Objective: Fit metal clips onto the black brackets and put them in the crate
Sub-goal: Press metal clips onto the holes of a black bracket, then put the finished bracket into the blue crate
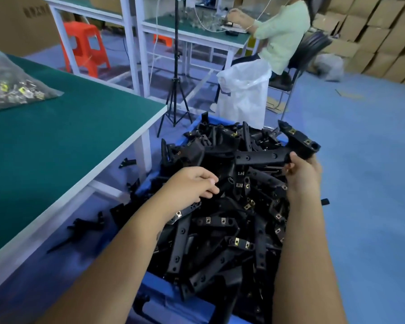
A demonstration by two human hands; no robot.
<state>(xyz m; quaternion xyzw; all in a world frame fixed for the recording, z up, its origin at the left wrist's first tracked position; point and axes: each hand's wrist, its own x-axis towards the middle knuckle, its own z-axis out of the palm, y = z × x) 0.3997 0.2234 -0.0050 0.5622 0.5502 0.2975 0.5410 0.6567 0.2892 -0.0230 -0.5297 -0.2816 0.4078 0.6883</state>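
On the green table at far left lies a clear bag of metal clips, well apart from both hands. Loose brackets lie on the floor below the table's edge. The left hand rests on the heap in the blue crate, fingers curled onto a black piece there; whether they actually grip it I cannot tell. The right hand holds a clipped black bracket over the crate's far right side. This looks like the depositing step; next, the bracket needs lowering onto the overfull pile somewhere it will not slide off.
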